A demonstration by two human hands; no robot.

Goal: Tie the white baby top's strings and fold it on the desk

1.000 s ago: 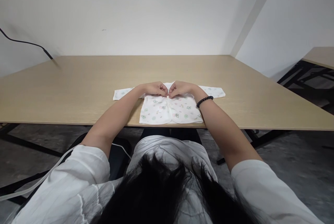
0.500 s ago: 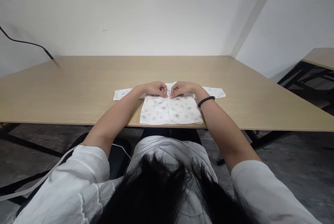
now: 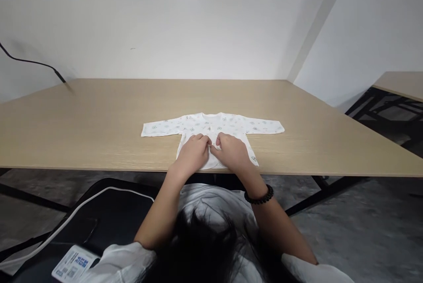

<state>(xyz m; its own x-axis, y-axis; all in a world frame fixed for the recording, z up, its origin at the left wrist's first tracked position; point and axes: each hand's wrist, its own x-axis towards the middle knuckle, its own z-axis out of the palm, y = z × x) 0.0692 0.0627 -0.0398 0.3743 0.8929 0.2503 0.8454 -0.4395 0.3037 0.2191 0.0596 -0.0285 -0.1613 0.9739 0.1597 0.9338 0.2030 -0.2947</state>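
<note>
A small white long-sleeved baby shirt (image 3: 194, 123) with a scattered print lies flat on the table, collar away from me and both sleeves spread sideways. My left hand (image 3: 194, 153) rests over the middle of its front, fingers curled and pinching the fabric along the centre line. Facing it, my right hand (image 3: 233, 151) is closed too, its thumb and finger gripping the cloth close to the left fingertips. Between the two hands, the exact pinched spot is mostly covered. The shirt's hem sits close to the table's front edge.
The wooden table (image 3: 99, 111) runs back to a white wall with a window above. A black cable (image 3: 36, 62) hangs at the far left. Below the left side is a black chair (image 3: 109, 217) with a white cord and a printed card (image 3: 75, 264). Another table (image 3: 401, 82) stands at right.
Both hands have moved down the shirt's front, from near the collar toward the hem, uncovering the collar and sleeves. The view has tilted up a little.
</note>
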